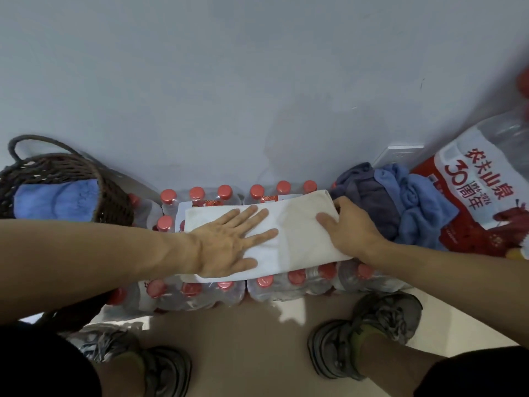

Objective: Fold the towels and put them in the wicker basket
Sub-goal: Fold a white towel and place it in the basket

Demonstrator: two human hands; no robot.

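A white towel [297, 233] lies partly folded on top of packs of red-capped water bottles [200, 290]. My left hand [229, 242] presses flat on its left half, fingers straight and spread. My right hand [349, 227] holds the towel's right edge, thumb on top and fingers curled round the edge. A dark wicker basket [111, 204] stands at the left with a folded blue towel [57, 202] inside. A heap of unfolded towels, dark grey [372, 196] and light blue [415, 207], lies at the right.
A grey wall [229, 81] rises right behind the bottle packs. A large water jug with a red and white label [472, 193] leans at the far right. My two feet in grey shoes [363, 333] stand on the beige floor in front.
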